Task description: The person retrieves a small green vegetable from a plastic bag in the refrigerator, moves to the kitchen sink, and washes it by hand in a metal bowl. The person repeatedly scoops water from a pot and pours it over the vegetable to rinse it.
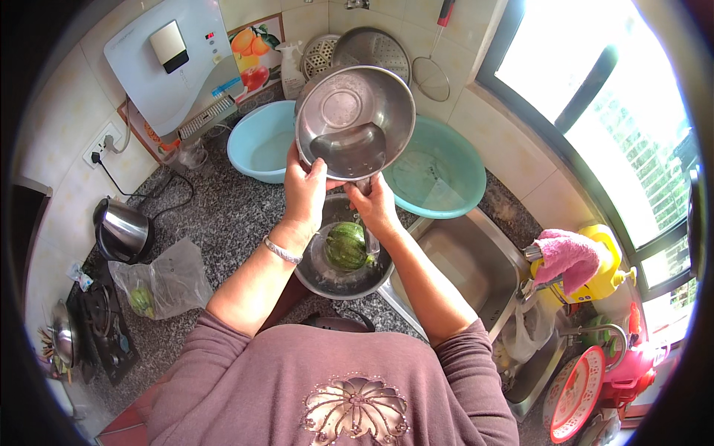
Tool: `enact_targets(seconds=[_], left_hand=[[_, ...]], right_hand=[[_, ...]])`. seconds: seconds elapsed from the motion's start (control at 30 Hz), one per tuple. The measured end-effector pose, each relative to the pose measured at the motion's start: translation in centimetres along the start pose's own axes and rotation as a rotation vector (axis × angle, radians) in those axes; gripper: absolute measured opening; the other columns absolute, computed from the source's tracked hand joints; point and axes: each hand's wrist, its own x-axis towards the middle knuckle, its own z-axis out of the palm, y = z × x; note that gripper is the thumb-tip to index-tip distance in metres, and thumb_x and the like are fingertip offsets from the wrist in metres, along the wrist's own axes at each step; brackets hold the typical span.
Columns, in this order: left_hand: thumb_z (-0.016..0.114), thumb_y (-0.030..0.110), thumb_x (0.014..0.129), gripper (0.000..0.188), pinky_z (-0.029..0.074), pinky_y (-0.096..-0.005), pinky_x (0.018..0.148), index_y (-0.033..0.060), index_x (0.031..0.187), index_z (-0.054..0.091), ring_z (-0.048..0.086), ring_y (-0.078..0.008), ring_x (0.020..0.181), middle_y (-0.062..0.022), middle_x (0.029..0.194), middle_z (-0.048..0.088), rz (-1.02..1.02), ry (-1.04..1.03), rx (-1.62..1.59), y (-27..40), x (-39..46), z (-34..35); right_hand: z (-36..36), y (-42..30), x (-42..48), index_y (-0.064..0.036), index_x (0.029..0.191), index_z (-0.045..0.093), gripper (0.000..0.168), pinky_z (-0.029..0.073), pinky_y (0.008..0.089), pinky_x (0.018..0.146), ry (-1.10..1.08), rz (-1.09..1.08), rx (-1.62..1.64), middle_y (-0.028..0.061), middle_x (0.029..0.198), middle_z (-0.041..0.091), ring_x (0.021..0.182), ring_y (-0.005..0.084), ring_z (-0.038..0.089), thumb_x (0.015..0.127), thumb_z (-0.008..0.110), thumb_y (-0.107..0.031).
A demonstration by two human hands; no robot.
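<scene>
A stainless steel bowl (341, 108) is tipped towards me above the pan. My left hand (308, 181) grips its rim on the left. At the lower edge my right hand (376, 203) holds the rim, though my fingers partly hide the contact. A dark pool, seemingly water (351, 150), lies in the bowl's low side, and a clear stream (370, 241) appears to fall from the lip. Below, a round green striped squash (345, 246) rests inside a metal pan (321, 281), whose handle (404, 309) points to the lower right.
Behind the bowl stand a blue basin (261, 148) and a teal basin (435, 167). The steel sink (463, 262) is at the right, under a yellow jug (605, 259) draped with a pink cloth (566, 259). Leftward are an electric kettle (124, 228) and a plastic bag (178, 279) holding another green vegetable.
</scene>
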Motion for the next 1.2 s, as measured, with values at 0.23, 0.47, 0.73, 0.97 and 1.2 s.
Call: enact_targets(seconds=[0.23, 0.47, 0.73, 0.97, 1.2], left_hand=[[0.040, -0.002, 0.091, 0.041, 0.062, -0.0367, 0.072, 0.0001, 0.131, 0.031, 0.061, -0.0281, 0.098, -0.0179, 0.121, 0.047, 0.000, 0.032, -0.009, -0.2, -0.4, -0.3], [0.042, 0.000, 0.091, 0.037, 0.061, -0.0366, 0.071, 0.0001, 0.127, 0.035, 0.061, -0.0269, 0.096, -0.0171, 0.119, 0.049, -0.012, 0.044, -0.023, 0.1, -0.8, -0.6], [0.042, 0.002, 0.091, 0.036, 0.061, -0.0364, 0.070, 0.0007, 0.127, 0.035, 0.062, -0.0264, 0.096, -0.0167, 0.118, 0.050, 0.014, 0.016, -0.068, 0.6, -0.6, -0.8], [0.041, 0.002, 0.092, 0.035, 0.061, -0.0356, 0.069, 0.0013, 0.126, 0.035, 0.062, -0.0255, 0.095, -0.0164, 0.117, 0.051, -0.002, -0.025, -0.110, 0.6, -0.7, -0.8], [0.041, 0.004, 0.093, 0.033, 0.060, -0.0345, 0.069, 0.0020, 0.125, 0.036, 0.062, -0.0236, 0.093, -0.0150, 0.116, 0.052, -0.068, -0.124, -0.194, -0.7, -0.2, -1.2]], right_hand=[[-0.1, 1.5, 0.2, -0.003, 0.107, 0.052, 0.029, 0.046, 0.0245, 0.058, -0.029, -0.102, -0.106, 0.0008, 0.082, 0.058, 0.064, 0.0085, 0.053, 0.083, 0.067, -0.012], [-2.0, 3.1, -1.9, -0.004, 0.103, 0.055, 0.036, 0.045, 0.0331, 0.070, -0.124, -0.016, -0.259, 0.0084, 0.081, 0.059, 0.072, 0.0172, 0.052, 0.079, 0.074, -0.025], [-3.3, 2.3, -2.8, -0.004, 0.101, 0.057, 0.030, 0.043, 0.0272, 0.067, -0.175, -0.035, -0.234, 0.0012, 0.080, 0.056, 0.071, 0.0104, 0.047, 0.082, 0.072, -0.021], [-3.5, 2.5, -2.9, -0.005, 0.111, 0.055, 0.028, 0.043, 0.0231, 0.074, -0.165, -0.023, -0.038, -0.0026, 0.089, 0.058, 0.080, 0.0062, 0.051, 0.086, 0.067, -0.010], [-3.8, 3.7, -3.3, -0.005, 0.113, 0.054, 0.029, 0.044, 0.0225, 0.078, -0.060, -0.022, 0.017, -0.0020, 0.091, 0.060, 0.083, 0.0066, 0.054, 0.086, 0.064, -0.003]])
